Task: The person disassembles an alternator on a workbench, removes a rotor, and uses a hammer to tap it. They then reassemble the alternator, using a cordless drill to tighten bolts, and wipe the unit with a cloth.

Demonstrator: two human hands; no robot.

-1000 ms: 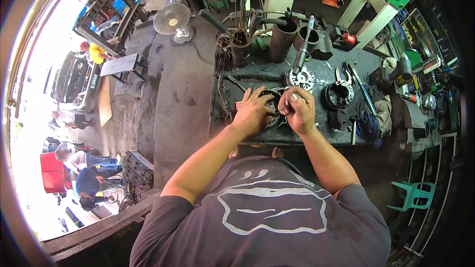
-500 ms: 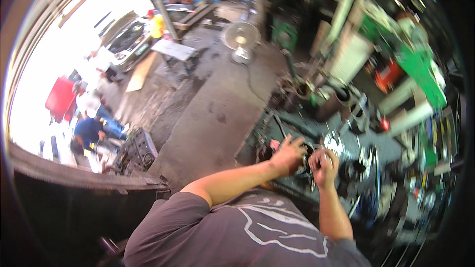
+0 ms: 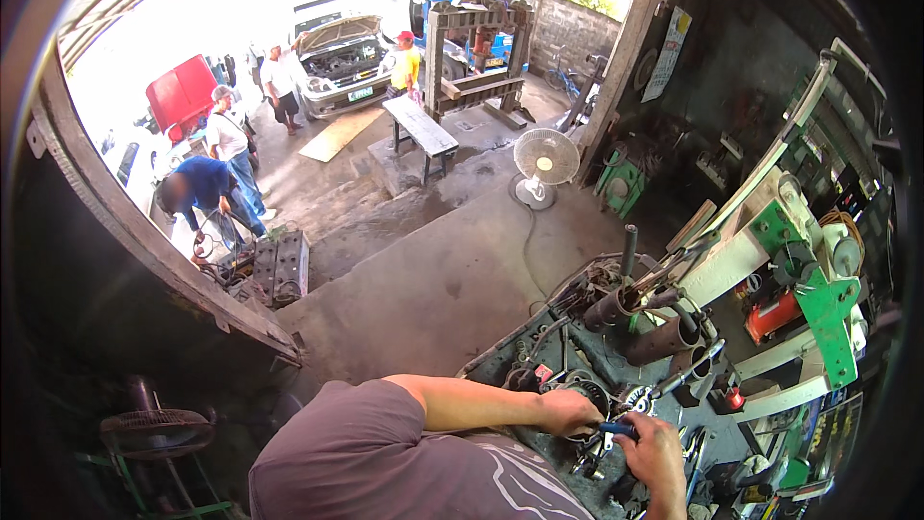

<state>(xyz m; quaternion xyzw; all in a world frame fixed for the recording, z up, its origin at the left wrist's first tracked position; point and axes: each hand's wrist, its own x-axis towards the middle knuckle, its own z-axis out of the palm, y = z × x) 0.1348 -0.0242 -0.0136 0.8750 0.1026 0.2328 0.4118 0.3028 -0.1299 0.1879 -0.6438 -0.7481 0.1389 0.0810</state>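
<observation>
right hand [image 3: 654, 449] grips blue cylindrical plastic-looking handle [image 3: 618, 429] | prob light, stiff, grab mid-barrel | left hand [image 3: 570, 413], can't tell its grip

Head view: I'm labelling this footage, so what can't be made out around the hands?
All in the head view:
Lower side of the round metal part: hidden behind the left hand.
Right end of the blue handle: covered by the right hand.
Right forearm: cut off by the lower edge.
</observation>
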